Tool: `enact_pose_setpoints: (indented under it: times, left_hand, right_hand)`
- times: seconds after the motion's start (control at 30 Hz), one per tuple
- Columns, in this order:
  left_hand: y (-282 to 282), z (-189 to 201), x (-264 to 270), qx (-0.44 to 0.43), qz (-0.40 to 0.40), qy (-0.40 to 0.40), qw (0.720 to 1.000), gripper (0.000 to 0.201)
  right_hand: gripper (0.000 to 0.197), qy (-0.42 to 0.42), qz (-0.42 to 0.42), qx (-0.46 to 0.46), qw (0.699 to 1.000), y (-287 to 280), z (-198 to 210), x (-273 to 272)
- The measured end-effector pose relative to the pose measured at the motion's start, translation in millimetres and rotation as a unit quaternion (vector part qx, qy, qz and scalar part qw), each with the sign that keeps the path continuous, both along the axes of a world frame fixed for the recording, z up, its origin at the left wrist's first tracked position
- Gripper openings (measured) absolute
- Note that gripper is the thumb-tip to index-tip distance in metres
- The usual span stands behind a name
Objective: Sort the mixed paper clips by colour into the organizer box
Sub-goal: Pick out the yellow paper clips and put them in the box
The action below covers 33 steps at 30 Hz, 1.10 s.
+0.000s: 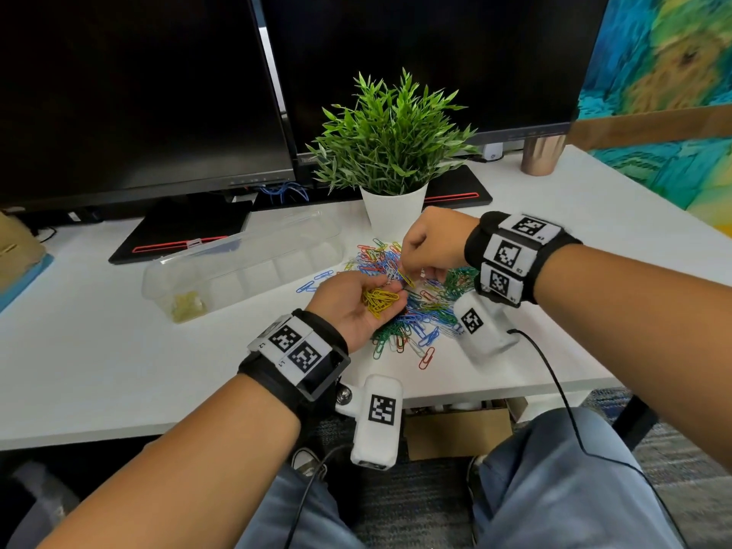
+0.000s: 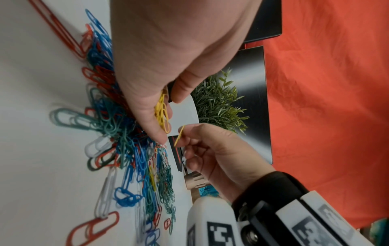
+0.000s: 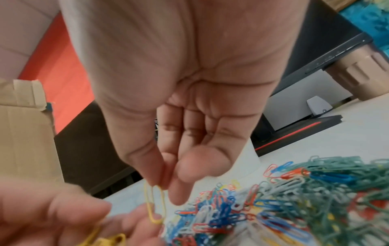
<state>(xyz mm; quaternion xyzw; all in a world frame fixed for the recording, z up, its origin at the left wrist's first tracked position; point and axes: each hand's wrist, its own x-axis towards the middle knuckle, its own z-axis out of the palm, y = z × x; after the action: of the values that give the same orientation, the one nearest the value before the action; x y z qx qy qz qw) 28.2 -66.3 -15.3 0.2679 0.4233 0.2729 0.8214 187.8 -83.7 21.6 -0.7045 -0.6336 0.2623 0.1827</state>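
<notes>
One yellow clip (image 3: 154, 202) is pinched in the right hand (image 1: 433, 245), heading for the yellow bunch (image 1: 379, 301) cupped in the left hand (image 1: 356, 307), saving trips to the organizer box (image 1: 237, 267) at ten o'clock.

Bright even light, blurred wrist views

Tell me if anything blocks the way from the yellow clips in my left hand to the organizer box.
Nothing visible does. The left hand cups the yellow clips; the organizer box lies open to its left across bare desk.
</notes>
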Motion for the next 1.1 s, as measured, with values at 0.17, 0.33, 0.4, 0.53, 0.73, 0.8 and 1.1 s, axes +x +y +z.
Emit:
enact_pose_setpoints:
  times: [0.17,0.33,0.4,0.53,0.73,0.8,1.1]
  left_hand:
    - [-0.6,-2.7,2.9,0.008,-0.010,-0.036,0.999,0.012]
    - [0.2,-2.5,1.0,-0.016,0.028,-0.044,0.999,0.007]
    - [0.8,-2.5,0.0,-0.017,0.031,-0.036,0.999,0.005]
    - [-0.1,-1.2,-1.1,-0.007,0.038,-0.034,0.999,0.004]
    - [0.4,-0.8,-1.4,0.019,0.049,-0.033,0.998,0.007]
    - [0.7,-0.5,-1.0,0.029,0.044,-0.026,0.998,0.003]
    - [1.1,-1.9,-4.1,0.010,0.041,-0.036,0.998,0.011]
  right_hand:
    - [0.009,0.089,0.005,-0.013,0.996,1.2,1.5,-10.5]
    - [0.011,0.037,-0.030,-0.015,0.999,3.4,-2.5,-0.1]
    - [0.015,-0.084,-0.039,-0.028,0.995,2.9,-5.5,5.6]
    - [0.010,-0.209,-0.045,-0.060,0.975,1.7,-13.7,11.4]
    - [0.021,-0.267,-0.028,-0.061,0.961,6.6,-23.0,11.6]
    - [0.022,-0.282,-0.018,-0.057,0.958,8.0,-28.3,11.8]
    - [0.015,-0.230,-0.035,-0.047,0.971,6.4,-25.7,21.0]
